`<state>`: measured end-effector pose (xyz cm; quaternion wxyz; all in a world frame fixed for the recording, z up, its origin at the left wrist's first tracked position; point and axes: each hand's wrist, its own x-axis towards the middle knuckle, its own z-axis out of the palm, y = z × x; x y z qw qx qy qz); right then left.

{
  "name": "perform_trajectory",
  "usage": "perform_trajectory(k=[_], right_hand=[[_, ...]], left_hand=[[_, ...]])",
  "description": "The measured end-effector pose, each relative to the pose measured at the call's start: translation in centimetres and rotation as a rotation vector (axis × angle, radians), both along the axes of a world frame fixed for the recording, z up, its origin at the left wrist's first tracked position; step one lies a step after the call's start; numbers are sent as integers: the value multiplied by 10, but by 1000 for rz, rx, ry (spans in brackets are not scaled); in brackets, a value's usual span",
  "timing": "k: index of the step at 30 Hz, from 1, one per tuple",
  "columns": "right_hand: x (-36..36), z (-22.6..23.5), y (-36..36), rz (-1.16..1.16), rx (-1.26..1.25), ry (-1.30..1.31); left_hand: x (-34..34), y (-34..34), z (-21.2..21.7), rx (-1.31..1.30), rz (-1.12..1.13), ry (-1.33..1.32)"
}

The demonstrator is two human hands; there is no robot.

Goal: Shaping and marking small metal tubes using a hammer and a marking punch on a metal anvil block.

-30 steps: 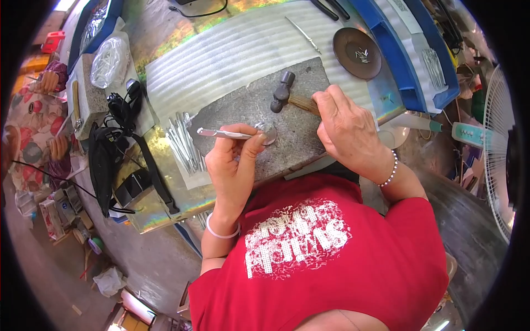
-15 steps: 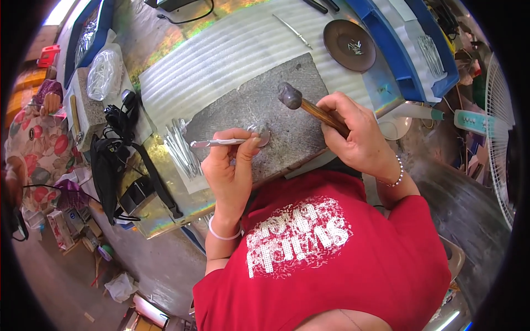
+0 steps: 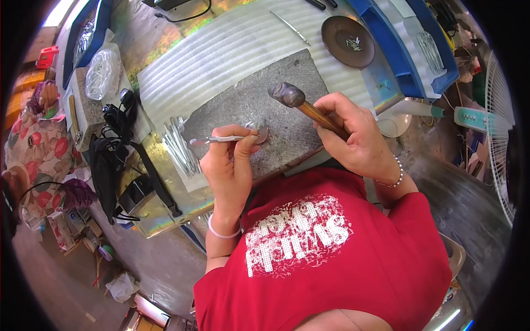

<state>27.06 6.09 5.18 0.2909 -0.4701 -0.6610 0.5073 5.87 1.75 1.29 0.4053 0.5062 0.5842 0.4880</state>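
Note:
My left hand point(image 3: 229, 165) holds a thin metal punch point(image 3: 216, 139) lying level, its tip against a small round silver piece point(image 3: 258, 131) on a grey stone slab point(image 3: 248, 99). My right hand point(image 3: 356, 135) grips the wooden handle of a hammer point(image 3: 288, 95). The hammer's metal head is raised a little above the slab, up and to the right of the silver piece.
A pile of metal punches point(image 3: 178, 144) lies left of the slab on a corrugated metal sheet point(image 3: 221, 49). A round brown dish point(image 3: 348, 39) and blue trays point(image 3: 419, 55) stand at the back right, a fan point(image 3: 497, 132) at the right, a black bag point(image 3: 113, 160) at the left.
My right hand took the hammer from the slab and lifted it, its head now swung toward the silver piece. My left hand kept the punch in place.

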Motion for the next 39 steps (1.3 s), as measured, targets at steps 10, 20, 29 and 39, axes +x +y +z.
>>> perform_trajectory(k=[10,20,29,39], right_hand=[[-33,22,12,322,204,308],[-51,53,18,448,324,71],[-42,69,7,371,216,59],[-15,86,-5,452,384,-136]], left_hand=[[-3,-7,-5,437,-151,718],[-8,-4,-8,410,-152,646],[-11,1,-3,456,-146,550],[-8,4,-5,416,-109,538]])
